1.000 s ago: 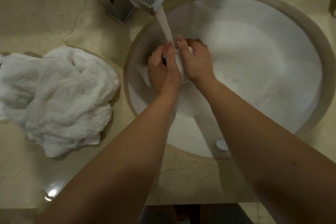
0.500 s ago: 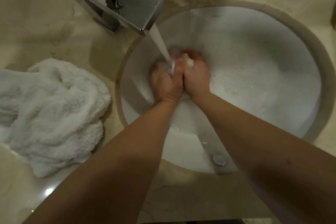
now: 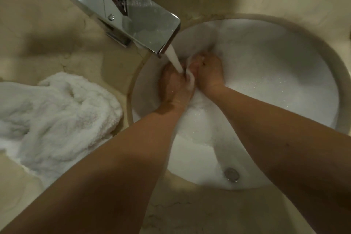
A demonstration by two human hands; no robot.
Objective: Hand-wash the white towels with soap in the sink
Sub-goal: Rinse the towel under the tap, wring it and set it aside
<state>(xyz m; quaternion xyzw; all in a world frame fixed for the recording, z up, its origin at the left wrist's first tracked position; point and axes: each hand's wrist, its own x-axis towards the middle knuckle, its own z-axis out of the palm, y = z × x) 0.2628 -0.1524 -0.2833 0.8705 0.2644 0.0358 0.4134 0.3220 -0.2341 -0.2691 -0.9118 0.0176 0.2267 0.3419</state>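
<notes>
Both hands have sunk deeper into the sink [image 3: 313,74] and closed together under the tap [image 3: 121,11] stream. Left hand [image 3: 175,83] and right hand [image 3: 208,71] grip a small wet towel [image 3: 190,78] bunched between them. It looks soft, heavy with water and slippery with suds; hold it by gathered folds. Foam fills the basin, leaving room rightward. Another towel [image 3: 55,119] lies on the counter, left.
</notes>
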